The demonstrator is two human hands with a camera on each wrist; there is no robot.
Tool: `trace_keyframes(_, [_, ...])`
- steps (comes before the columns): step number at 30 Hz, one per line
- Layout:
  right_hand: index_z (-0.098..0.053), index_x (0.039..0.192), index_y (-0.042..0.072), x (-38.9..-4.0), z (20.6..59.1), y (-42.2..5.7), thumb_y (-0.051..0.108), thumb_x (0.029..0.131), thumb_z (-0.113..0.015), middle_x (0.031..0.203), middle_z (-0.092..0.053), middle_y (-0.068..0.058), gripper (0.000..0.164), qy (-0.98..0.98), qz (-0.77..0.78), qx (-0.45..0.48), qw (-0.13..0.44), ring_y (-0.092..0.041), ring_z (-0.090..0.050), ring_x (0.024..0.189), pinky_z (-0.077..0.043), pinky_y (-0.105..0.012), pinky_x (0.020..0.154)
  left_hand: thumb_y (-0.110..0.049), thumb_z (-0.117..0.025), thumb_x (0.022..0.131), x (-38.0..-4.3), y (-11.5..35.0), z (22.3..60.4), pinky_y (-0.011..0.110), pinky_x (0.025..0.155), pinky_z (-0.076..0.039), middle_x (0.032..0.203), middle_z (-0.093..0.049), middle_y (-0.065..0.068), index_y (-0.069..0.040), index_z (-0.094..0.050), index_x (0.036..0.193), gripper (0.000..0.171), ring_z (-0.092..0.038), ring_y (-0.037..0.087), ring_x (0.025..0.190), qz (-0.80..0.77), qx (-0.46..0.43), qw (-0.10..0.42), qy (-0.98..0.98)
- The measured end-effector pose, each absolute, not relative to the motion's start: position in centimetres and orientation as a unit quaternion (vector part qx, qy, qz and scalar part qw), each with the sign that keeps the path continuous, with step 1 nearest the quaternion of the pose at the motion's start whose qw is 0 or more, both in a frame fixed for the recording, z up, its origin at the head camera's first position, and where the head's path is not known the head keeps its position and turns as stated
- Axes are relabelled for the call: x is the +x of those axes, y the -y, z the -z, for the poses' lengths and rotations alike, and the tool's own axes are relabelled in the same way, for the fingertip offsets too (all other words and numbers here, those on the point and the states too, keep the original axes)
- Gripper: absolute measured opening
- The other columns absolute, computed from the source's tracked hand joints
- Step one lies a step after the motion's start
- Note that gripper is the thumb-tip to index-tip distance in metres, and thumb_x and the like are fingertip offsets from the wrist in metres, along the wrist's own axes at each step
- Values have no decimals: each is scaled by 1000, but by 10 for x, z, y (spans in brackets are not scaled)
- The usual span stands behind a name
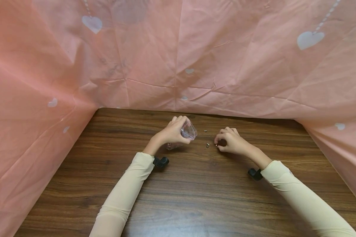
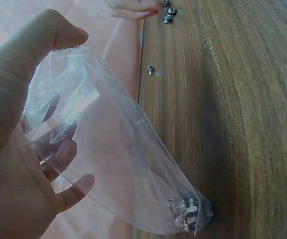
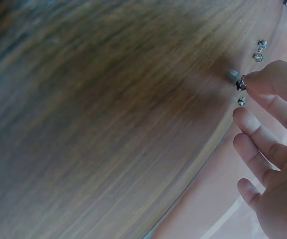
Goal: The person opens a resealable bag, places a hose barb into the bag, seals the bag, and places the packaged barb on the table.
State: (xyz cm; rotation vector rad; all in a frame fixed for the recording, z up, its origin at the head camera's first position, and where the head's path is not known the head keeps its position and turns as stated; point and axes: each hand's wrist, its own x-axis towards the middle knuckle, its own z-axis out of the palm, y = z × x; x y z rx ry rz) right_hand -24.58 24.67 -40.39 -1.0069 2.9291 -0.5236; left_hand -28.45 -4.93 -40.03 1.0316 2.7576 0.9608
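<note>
My left hand [image 1: 174, 131] holds a clear plastic bag [image 2: 118, 129] by its mouth, thumb on one side and fingers on the other, so the mouth gapes. Several small metal screws [image 2: 187, 211] with nut-like collars lie in the bag's low corner. To the right, my right hand [image 1: 232, 142] is low over the table, thumb and forefinger pinching a small metal screw [image 3: 240, 83]. A loose pair of screws [image 1: 207, 145] lies between the hands. Farther back, a single screw [image 1: 205, 131] rests near the bag.
The dark wood-grain table [image 1: 178, 197] reaches back to a pink cloth [image 1: 178, 65] with pale hearts, which hangs behind and along both sides. Black wrist cameras sit at both cuffs; the left camera [image 1: 161, 162] is close to the tabletop.
</note>
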Motion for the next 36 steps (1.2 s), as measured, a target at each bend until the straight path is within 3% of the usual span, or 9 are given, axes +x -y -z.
trace_keyframes(36, [-67, 79, 16, -249, 412, -249, 6, 81, -78, 89, -61, -3, 15, -937, 159, -311, 2, -24, -47, 92, -31, -58, 95, -24, -85, 73, -285, 48, 402, 39, 95, -36, 113, -51, 6, -15, -49, 119, 59, -41, 24, 107, -309, 333, 26, -890])
